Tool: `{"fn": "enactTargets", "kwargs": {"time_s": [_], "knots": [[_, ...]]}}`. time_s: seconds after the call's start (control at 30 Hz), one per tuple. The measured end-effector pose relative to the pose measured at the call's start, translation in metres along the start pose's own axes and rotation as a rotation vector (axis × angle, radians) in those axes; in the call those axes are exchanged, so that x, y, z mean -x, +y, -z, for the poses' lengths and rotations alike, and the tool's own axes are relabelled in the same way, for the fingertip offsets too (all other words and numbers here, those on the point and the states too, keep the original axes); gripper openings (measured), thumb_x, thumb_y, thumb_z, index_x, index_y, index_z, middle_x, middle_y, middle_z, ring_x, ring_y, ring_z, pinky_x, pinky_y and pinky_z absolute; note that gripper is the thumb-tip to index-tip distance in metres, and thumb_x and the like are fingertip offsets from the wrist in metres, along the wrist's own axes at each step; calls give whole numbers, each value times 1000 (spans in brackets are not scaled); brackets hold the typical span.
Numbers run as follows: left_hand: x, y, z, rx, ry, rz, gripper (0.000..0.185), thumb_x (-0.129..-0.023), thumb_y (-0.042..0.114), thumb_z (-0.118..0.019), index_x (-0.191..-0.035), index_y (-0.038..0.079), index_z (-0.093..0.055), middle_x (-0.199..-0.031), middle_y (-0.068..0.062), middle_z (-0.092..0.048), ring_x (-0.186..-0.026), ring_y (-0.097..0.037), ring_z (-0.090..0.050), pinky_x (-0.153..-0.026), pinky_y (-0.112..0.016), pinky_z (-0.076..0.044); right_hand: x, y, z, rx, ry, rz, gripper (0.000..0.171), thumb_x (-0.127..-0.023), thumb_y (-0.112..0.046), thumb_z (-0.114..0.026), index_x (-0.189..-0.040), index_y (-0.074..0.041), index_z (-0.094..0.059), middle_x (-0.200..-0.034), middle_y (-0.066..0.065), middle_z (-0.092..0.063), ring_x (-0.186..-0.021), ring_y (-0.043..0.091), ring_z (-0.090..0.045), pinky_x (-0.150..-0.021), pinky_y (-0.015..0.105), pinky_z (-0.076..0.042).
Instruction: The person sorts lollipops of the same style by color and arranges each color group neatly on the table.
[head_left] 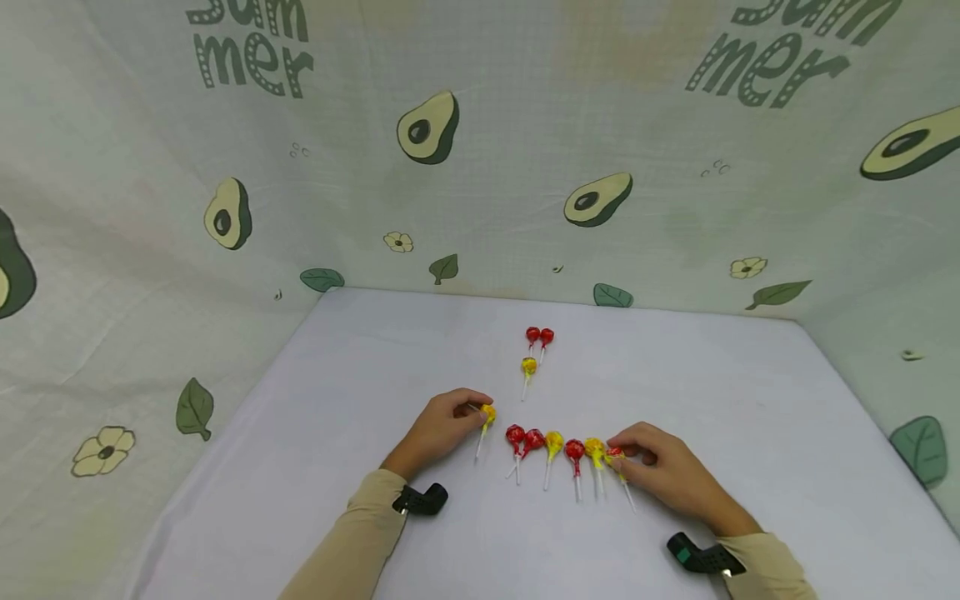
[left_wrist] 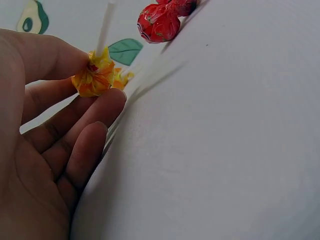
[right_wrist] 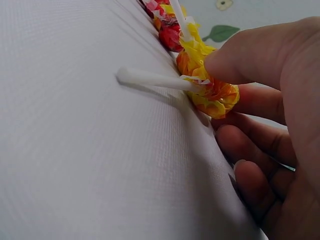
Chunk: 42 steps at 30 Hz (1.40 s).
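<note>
The left hand [head_left: 442, 429] pinches a yellow lollipop [head_left: 488, 413] by its head, thumb and forefinger curled round the wrapper, the stick pointing back toward the person. The left wrist view shows the same pinch, with the other fingers [left_wrist: 82, 155] loosely bent under it. The right hand [head_left: 667, 467] has its fingertips closed on an orange lollipop [head_left: 615, 455]; in the right wrist view the thumb [right_wrist: 250, 55] presses on its wrapper [right_wrist: 212, 95] and the stick [right_wrist: 150, 78] lies flat on the worktop [head_left: 360, 367].

Between the two grips a row [head_left: 555, 443] of five lollipops already lies side by side, red and yellow mixed, sticks toward the person. The right hand's piece sits at the row's right end, just beside the last yellow one. The left hand's piece lies a little apart from the row's left end. So the row looks mostly built, with these two end pieces in hand. Beyond the grips, three more [head_left: 534, 346] lie in a small group, two red and one yellow, well apart from the row.

The worktop runs wide to either side of both hands; its edges and the avocado-print cloth [head_left: 427, 129] walls are well away.
</note>
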<state>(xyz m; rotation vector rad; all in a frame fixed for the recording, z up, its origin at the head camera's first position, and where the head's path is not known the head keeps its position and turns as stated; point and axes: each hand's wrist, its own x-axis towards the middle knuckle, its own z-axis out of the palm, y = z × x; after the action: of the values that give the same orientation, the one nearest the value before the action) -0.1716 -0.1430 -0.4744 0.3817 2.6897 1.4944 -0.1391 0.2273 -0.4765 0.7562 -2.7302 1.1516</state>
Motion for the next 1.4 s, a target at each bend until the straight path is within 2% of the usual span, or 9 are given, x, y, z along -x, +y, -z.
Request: {"fn": "enactTargets", "kwargs": {"time_s": [0.3, 0.6, 0.87, 1.4], "knots": [[-12, 2, -3, -18, 0, -39, 24, -96, 24, -69, -119, 19, -72, -108, 14, -68, -94, -10, -62, -84, -34, -51, -1, 1, 0, 30, 36, 18, 22, -87, -19, -79, -107, -26, -73, -98, -15, -63, -82, 6, -56, -67, 23, -44], [-26, 3, -1, 19, -23, 2, 27, -99, 29, -65, -123, 19, -70, -111, 11, -67, -97, -13, -61, -85, -35, -50, 0, 4, 1, 27, 13, -6, 20, -89, -21, -78, -107, -27, -73, -98, -15, -63, -81, 6, -55, -66, 24, -44], [-43, -1, 1, 29, 14, 37, 27, -97, 25, -66, -123, 18, -70, -107, 7, -67, -96, -15, -61, -82, -32, -53, -1, 3, -2, 25, 9, -8, 20, -89, -20, -77, -108, -27, -72, -99, -15, -63, -81, 6, -55, -67, 24, -44], [-76, 8, -1, -31, 20, 63, 23, -96, 20, -69, -119, 16, -71, -109, 7, -69, -99, -14, -61, -87, -32, -51, -3, 0, -2, 33, 5, -31, 16, -90, -27, -77, -106, -26, -73, -92, -15, -61, -76, 6, -52, -64, 24, -44]]}}
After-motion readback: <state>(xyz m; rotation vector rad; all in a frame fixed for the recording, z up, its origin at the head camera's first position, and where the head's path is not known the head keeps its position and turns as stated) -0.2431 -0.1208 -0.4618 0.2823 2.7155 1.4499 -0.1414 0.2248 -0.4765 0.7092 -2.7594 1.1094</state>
